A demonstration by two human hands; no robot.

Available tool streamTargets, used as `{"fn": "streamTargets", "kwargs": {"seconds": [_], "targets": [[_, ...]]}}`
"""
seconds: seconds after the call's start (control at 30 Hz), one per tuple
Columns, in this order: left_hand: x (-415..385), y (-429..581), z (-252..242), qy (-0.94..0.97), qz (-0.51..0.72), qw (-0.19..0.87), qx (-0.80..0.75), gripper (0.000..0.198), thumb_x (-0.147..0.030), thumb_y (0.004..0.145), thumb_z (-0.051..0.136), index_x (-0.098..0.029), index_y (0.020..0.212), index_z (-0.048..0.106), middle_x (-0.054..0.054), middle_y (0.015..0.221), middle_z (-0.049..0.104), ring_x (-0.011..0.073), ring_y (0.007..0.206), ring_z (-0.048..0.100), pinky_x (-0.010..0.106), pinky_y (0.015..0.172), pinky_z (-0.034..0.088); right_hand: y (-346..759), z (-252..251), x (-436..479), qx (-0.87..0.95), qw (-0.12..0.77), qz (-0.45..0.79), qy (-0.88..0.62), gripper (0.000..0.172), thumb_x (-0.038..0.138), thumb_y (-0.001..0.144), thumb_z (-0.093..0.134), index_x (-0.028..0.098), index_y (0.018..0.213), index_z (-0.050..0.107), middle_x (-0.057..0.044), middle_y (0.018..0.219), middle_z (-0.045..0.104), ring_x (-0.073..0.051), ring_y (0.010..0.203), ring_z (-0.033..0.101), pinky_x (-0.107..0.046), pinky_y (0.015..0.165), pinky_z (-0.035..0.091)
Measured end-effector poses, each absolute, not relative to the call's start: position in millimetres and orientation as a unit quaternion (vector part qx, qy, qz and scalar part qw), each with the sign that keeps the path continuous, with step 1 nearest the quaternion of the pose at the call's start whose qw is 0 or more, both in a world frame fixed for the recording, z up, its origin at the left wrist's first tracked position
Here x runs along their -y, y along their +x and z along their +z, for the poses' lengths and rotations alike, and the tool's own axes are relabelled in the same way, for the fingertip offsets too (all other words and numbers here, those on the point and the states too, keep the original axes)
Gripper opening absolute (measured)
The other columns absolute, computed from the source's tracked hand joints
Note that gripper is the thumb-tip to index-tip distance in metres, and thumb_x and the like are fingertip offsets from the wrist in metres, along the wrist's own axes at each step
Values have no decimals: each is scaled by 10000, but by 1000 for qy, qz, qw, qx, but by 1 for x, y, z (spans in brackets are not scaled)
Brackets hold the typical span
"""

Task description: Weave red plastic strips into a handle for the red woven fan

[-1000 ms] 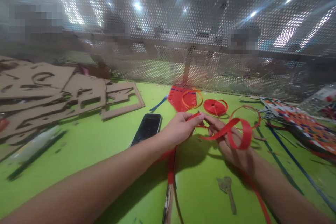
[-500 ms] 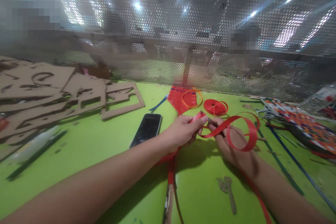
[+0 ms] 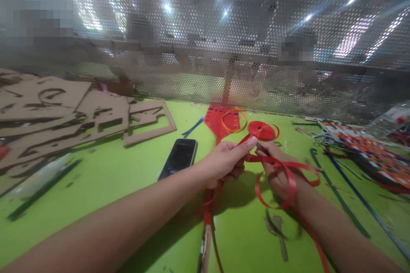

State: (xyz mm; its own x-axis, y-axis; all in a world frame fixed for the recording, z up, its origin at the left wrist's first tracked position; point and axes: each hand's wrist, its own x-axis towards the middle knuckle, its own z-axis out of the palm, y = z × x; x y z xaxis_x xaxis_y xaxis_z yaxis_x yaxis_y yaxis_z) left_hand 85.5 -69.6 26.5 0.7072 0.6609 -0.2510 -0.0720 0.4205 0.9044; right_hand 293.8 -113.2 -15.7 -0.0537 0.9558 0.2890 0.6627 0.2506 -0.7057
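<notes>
My left hand [image 3: 229,160] is closed in a pinch on a red ribbon [image 3: 291,185], its thumb pressed along the top. Close beside it, fingertips almost meeting, my right hand [image 3: 277,164] is closed too, with the ribbon running across its fingers and looping loosely over its back and wrist. A small dark piece shows between the fingertips; its kind I cannot make out. Below the hands lies a stick [image 3: 207,215] partly wrapped in red. Just beyond them sit a flat red coil of ribbon [image 3: 263,131] and a red pointed panel [image 3: 221,121] with blue stitching.
A phone [image 3: 178,158] lies left of my hands. Cut cardboard frames [image 3: 147,126] pile up at the left, near a glue tube [image 3: 45,175]. Rightward are a woven colourful piece [image 3: 368,145], scissors [image 3: 323,137] and strips. A perforated screen [image 3: 205,51] rises behind.
The ribbon loops by my right hand have dropped lower and shifted. My left thumb has moved slightly up and right, and the red bit at its fingertips has changed angle.
</notes>
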Motion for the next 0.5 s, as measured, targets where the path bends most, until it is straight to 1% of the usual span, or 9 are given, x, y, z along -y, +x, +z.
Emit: {"fn": "streamTargets", "kwargs": {"seconds": [0.07, 0.13, 0.27, 0.33, 0.4, 0.5], "targets": [[70, 85, 28, 489, 233, 786, -298, 615, -760, 860, 724, -216, 716, 475, -119, 548, 232, 56, 455, 124, 211, 414, 48, 293, -13, 116, 701, 373, 162, -586, 298, 419, 1023, 579, 318, 1296, 643, -100, 1070, 736, -294, 839, 655, -389, 658, 541], [71, 84, 29, 493, 240, 781, -299, 555, -731, 887, 717, -222, 779, 524, -118, 551, 239, 62, 447, 137, 218, 419, 46, 292, -12, 116, 709, 381, 153, -573, 312, 415, 1033, 560, 324, 1322, 635, -103, 1139, 732, -302, 887, 667, -404, 690, 559], [71, 84, 28, 508, 252, 774, -281, 438, -652, 937, 710, -229, 879, 610, -121, 536, 236, 69, 432, 143, 214, 415, 67, 291, -12, 114, 715, 395, 173, -550, 365, 410, 1044, 552, 337, 1400, 590, -103, 1262, 712, -310, 1018, 677, -414, 764, 578], [70, 85, 26, 512, 256, 770, -282, 436, -638, 948, 705, -222, 850, 614, -122, 518, 243, 68, 427, 141, 208, 406, 89, 291, -14, 114, 713, 401, 176, -547, 351, 415, 1063, 526, 331, 1397, 587, -106, 1300, 700, -306, 1055, 673, -404, 772, 576], [70, 86, 23, 512, 268, 759, -301, 472, -635, 945, 710, -216, 778, 575, -118, 501, 270, 64, 418, 155, 206, 396, 106, 292, -15, 113, 710, 399, 176, -552, 334, 428, 1078, 497, 323, 1380, 595, -106, 1314, 697, -297, 1041, 679, -391, 750, 573], [69, 87, 20, 507, 288, 742, -329, 527, -643, 926, 732, -213, 704, 521, -112, 482, 298, 58, 409, 175, 207, 387, 119, 294, -17, 113, 697, 382, 174, -582, 334, 458, 1071, 512, 313, 1355, 610, -110, 1240, 720, -289, 961, 690, -369, 680, 563]]}}
